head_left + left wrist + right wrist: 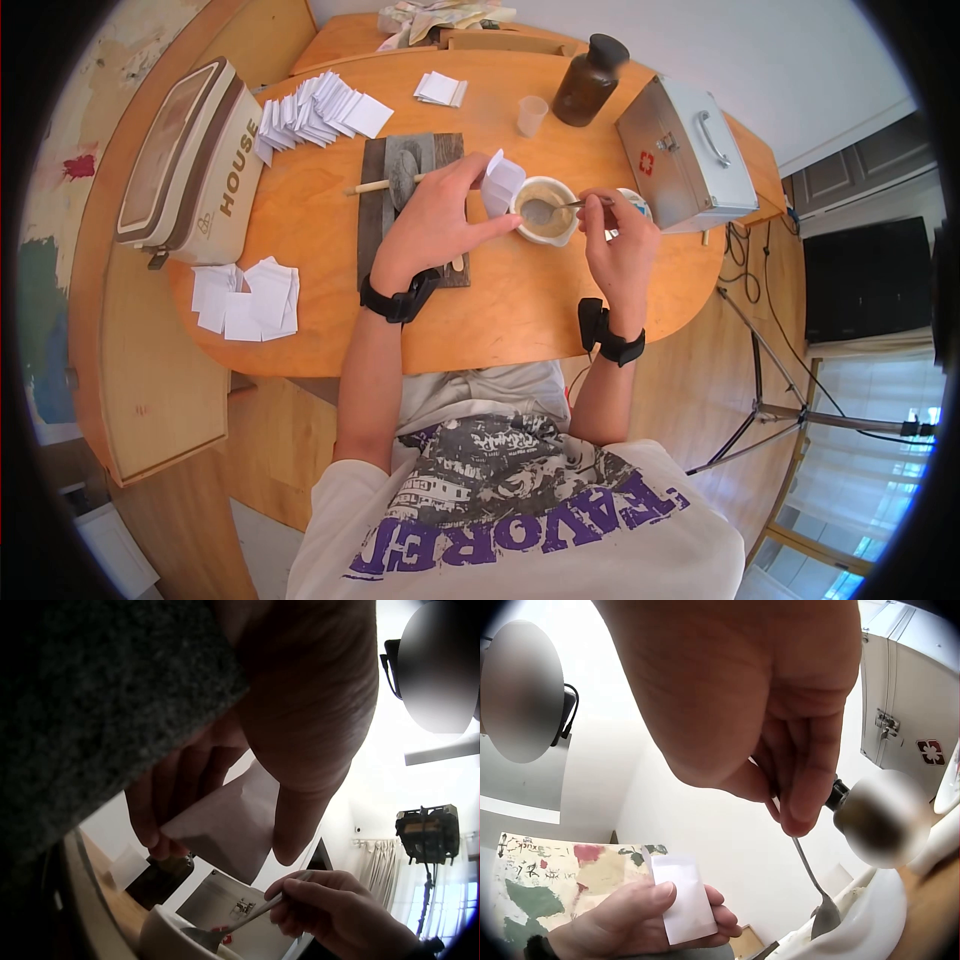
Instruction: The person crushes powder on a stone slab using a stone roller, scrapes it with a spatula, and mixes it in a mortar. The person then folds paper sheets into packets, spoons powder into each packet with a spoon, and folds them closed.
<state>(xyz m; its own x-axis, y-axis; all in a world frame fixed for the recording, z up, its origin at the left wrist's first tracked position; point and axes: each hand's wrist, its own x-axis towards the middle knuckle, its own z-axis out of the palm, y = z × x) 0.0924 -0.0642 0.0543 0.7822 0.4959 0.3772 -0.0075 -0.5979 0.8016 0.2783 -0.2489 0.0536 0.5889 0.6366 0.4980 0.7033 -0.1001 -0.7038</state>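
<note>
My left hand [435, 225] holds a small white paper packet [503, 178] between thumb and fingers, beside a white bowl [543, 239]. In the right wrist view the packet [684, 900] stands upright, thumb on one face and fingers behind. My right hand [622, 245] pinches the handle of a metal spoon [578, 204]. The spoon's tip is down in the bowl, in beige-grey powder [541, 195]. In the left wrist view the spoon [251, 916] slants down over the bowl's rim, and the packet [232, 825] is above the bowl.
A dark board [372, 220] with a grinding wheel and wooden handle lies left of the bowl. White packets [325, 110] are heaped at the back left; paper sheets [250, 300] lie nearer. A brown bottle [588, 85], small plastic cup [532, 115] and metal first-aid case [690, 150] stand behind.
</note>
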